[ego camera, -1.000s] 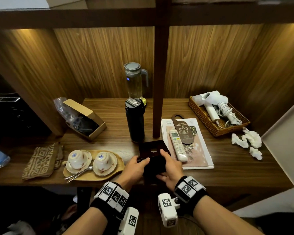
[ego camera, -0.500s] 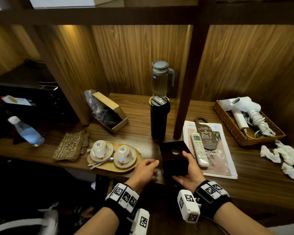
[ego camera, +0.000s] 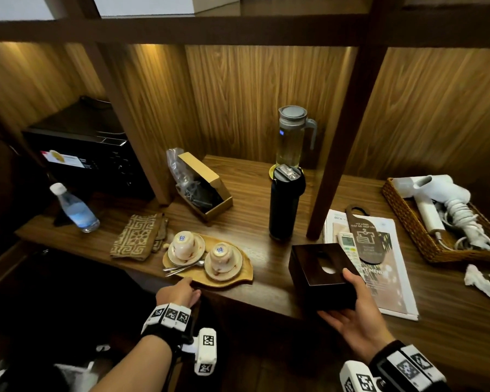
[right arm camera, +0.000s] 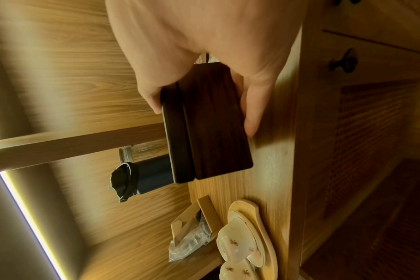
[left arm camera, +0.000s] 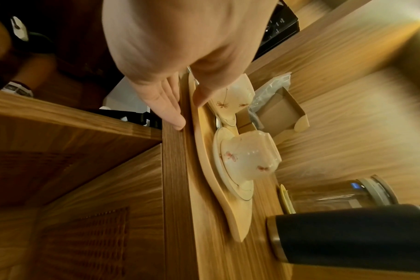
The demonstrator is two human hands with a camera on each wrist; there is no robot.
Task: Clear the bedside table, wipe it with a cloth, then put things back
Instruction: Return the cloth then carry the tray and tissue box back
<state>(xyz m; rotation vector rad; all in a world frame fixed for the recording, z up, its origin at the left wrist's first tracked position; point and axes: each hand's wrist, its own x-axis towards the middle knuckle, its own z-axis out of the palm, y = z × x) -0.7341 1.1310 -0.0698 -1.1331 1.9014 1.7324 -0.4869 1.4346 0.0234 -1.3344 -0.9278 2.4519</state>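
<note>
Head view: right hand (ego camera: 359,315) around tissue box (ego camera: 320,270)

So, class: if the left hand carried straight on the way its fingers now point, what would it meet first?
The left hand points across the table's front edge at the wooden tray holding the cups. It would likely meet the tray's near rim first; the thumb looks almost on it already, though contact is unclear.

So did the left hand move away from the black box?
Yes. The left hand left the box and went left to the tray edge.
</note>
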